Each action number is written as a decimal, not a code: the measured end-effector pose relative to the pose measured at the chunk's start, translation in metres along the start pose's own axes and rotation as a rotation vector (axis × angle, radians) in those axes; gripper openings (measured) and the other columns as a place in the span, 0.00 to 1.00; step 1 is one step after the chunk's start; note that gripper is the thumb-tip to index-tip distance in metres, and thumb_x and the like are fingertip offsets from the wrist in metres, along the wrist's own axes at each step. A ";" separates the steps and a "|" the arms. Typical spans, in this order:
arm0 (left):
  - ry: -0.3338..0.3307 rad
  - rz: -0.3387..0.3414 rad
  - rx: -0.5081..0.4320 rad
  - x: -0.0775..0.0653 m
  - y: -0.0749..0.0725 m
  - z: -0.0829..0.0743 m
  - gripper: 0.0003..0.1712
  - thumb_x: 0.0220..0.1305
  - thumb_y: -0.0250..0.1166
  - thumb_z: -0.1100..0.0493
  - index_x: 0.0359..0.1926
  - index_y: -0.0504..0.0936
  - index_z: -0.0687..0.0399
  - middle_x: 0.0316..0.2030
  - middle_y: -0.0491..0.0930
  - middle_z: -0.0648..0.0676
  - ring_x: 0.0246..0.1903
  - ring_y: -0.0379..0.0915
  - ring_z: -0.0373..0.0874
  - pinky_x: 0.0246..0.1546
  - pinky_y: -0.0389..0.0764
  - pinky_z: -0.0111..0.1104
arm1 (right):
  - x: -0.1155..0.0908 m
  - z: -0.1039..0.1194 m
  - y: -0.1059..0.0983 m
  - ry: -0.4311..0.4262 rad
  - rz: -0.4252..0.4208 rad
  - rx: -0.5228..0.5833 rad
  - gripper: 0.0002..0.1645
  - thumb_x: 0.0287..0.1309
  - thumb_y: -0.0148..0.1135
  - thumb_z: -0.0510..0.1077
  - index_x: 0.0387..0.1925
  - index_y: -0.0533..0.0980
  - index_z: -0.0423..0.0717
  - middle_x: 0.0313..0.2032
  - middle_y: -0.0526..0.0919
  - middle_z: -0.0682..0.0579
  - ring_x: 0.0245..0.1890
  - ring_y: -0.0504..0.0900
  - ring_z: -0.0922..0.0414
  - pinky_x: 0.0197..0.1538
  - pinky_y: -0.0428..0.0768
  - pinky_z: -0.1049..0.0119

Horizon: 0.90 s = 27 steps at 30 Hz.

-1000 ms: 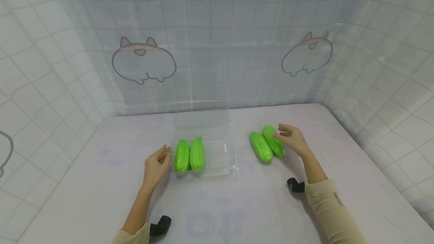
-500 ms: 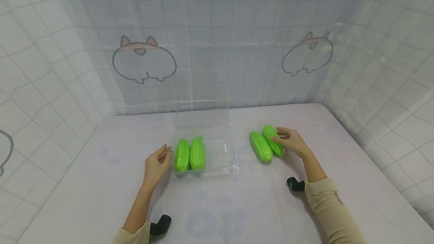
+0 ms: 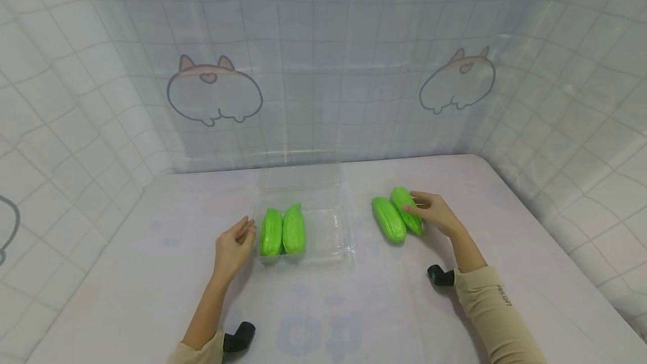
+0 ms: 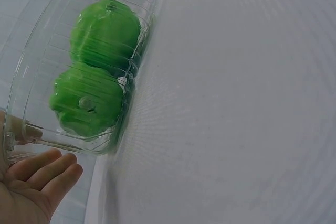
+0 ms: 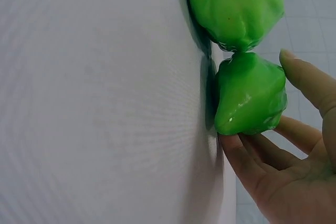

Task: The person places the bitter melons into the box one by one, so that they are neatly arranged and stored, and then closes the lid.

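Observation:
In the head view, two glossy green ridged gourds (image 3: 293, 229) lie side by side in the left part of a clear plastic clamshell box (image 3: 323, 249), its lid laid back. My left hand (image 3: 235, 249) is at the box's left side; in the left wrist view its fingers (image 4: 60, 179) extend nearly straight beside the box corner. To the right, two more gourds lie on the table, a left one (image 3: 389, 219) and a right one (image 3: 404, 206). My right hand (image 3: 434, 212) holds the right one, with the thumb (image 5: 307, 77) on one side and fingers (image 5: 244, 163) at the other.
A pale cloth covers the table (image 3: 323, 308). Grid-patterned curtains (image 3: 313, 72) hang behind it and on both sides. Black wrist devices stick out near the left sleeve (image 3: 197, 353) and the right sleeve (image 3: 495, 313).
My right hand has shifted slightly left, its thumb and fingers coming further around the right loose gourd. The left hand, the box and the gourds keep their places.

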<state>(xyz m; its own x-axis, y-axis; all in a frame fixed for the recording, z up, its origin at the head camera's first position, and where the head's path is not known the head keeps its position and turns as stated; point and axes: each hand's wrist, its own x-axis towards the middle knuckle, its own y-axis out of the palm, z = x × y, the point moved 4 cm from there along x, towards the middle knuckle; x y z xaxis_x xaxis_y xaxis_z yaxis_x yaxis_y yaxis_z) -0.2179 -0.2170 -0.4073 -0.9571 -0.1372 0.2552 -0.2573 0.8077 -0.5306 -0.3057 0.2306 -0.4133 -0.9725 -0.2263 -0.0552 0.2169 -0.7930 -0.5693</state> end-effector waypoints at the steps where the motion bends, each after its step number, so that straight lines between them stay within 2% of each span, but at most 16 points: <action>1: 0.001 0.000 0.001 0.000 0.000 0.000 0.24 0.66 0.54 0.66 0.60 0.66 0.77 0.52 0.75 0.68 0.47 0.77 0.60 0.47 0.80 0.39 | 0.000 0.000 0.000 -0.002 0.000 -0.001 0.41 0.60 0.61 0.51 0.65 0.60 0.30 0.63 0.64 0.29 0.61 0.66 0.33 0.61 0.69 0.40; 11: -0.001 0.024 0.002 -0.002 -0.001 -0.002 0.24 0.68 0.52 0.65 0.61 0.65 0.77 0.53 0.74 0.69 0.48 0.76 0.61 0.48 0.80 0.39 | -0.004 0.004 0.002 -0.013 0.002 0.034 0.40 0.60 0.61 0.50 0.66 0.59 0.31 0.64 0.62 0.29 0.60 0.65 0.31 0.60 0.71 0.41; 20: 0.005 0.028 0.000 -0.001 -0.001 -0.003 0.24 0.68 0.52 0.65 0.61 0.65 0.77 0.53 0.74 0.69 0.48 0.76 0.61 0.48 0.80 0.39 | -0.005 0.007 0.000 -0.020 -0.056 0.077 0.40 0.59 0.62 0.51 0.66 0.61 0.34 0.63 0.64 0.31 0.59 0.68 0.33 0.59 0.74 0.44; 27: 0.005 0.030 -0.005 -0.001 -0.001 -0.003 0.24 0.68 0.52 0.65 0.61 0.65 0.77 0.53 0.74 0.69 0.49 0.76 0.61 0.48 0.80 0.40 | -0.011 0.023 -0.002 -0.048 -0.069 0.123 0.39 0.61 0.61 0.48 0.67 0.59 0.33 0.64 0.63 0.31 0.59 0.68 0.33 0.60 0.72 0.42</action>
<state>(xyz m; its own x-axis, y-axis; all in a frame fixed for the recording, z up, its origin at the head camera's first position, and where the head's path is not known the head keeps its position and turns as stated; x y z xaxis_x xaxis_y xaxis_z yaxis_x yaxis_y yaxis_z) -0.2160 -0.2161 -0.4048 -0.9637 -0.1098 0.2432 -0.2275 0.8144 -0.5338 -0.2939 0.2222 -0.3928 -0.9808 -0.1936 0.0218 0.1614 -0.8701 -0.4658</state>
